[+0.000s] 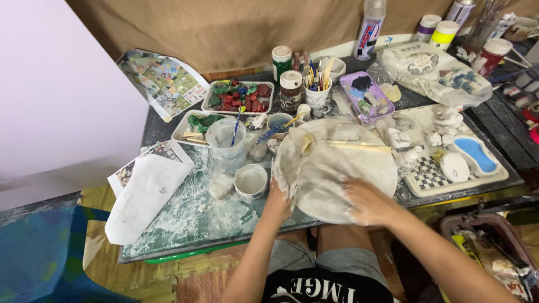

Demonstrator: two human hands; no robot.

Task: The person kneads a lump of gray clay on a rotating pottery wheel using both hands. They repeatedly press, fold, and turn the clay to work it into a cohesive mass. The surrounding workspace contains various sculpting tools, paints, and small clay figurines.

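Up at the back, a spray can (370, 28) stands tall against the brown backdrop (224, 28). A white cup of brushes (317, 92) sits mid-table, a purple palette (366, 95) just to its right. Over on the left, a tray of red and green pieces (238, 96), and below it a clear cup (227, 137) with a blue brush inside. Far right: a checkered tile (426, 173) beside a blue-filled dish (476, 155). White paper (143, 196) hangs over the table's left edge.

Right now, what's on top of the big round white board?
On the round board: a crumpled grey cloth, a wooden stick, right hand. Left hand grips its edge. Anything beneath the cloth is hidden.
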